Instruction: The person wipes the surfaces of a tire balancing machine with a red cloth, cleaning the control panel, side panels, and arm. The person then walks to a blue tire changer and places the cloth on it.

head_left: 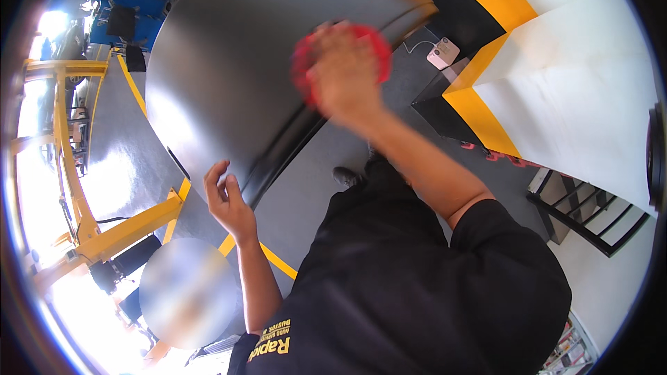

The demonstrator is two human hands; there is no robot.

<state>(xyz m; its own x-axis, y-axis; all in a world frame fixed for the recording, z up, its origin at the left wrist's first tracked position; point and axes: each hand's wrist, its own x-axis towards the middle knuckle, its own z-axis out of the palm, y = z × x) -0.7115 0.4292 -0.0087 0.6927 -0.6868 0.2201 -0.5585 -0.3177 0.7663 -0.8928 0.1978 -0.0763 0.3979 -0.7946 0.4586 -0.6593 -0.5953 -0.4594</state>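
Note:
A large, curved dark-grey panel (229, 62), which looks like a car bonnet, spreads out in front of me. On its right part, close to the near edge, my right hand (340, 73) presses a red cloth (377, 48) against the surface. Both are smeared by motion, and the fingers lie over the cloth. My left hand (229, 201) hovers beside the panel's near left corner, fingers slightly bent and apart, holding nothing. Whether it touches the panel, I cannot tell.
Yellow metal frames (125, 236) stand at the left. A blue surface (149, 10) lies at the far left. To the right rises a white wall (570, 90) with a yellow and black band. A small pale device (442, 53) with a cable sits near it. Black metal bars (590, 226) jut out lower right.

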